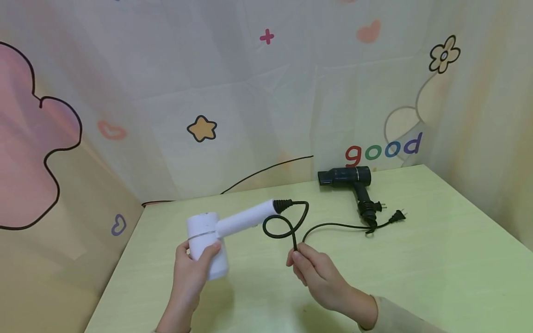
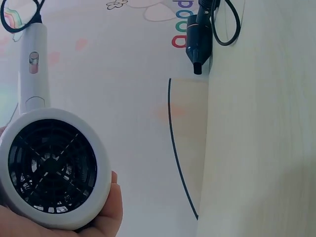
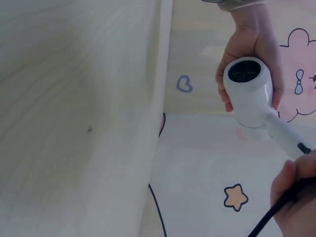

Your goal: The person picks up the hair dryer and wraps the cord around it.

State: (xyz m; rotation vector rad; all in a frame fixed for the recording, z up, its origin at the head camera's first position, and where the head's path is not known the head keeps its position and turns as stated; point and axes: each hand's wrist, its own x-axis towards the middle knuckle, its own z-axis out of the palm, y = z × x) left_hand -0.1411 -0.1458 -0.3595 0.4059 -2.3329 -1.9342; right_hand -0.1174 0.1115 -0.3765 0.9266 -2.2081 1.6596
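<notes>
The white dryer (image 1: 221, 230) is above the table (image 1: 437, 240), in the left hand (image 1: 190, 272), whose thumb and fingers wrap round its barrel (image 1: 203, 225); the right hand (image 1: 319, 276) pinches its cord (image 1: 294, 239). A black dryer (image 1: 344, 176) lies behind.

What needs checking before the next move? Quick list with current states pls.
1. Left grip secure on white hair dryer: ok, thumb and fingers are round its body.
2. Right grip on cord: ok, pinching it.
3. Cord free of loops: not ok, one loop hangs between the dryer's handle and the right grip.
4. Plug out of any socket: ok, it lies on the table with bare prongs.
5. Cord clear of black hair dryer: cannot tell, it passes the handle's base but contact is unclear.
6. White dryer's handle control set to off: cannot tell, no setting is readable.
</notes>
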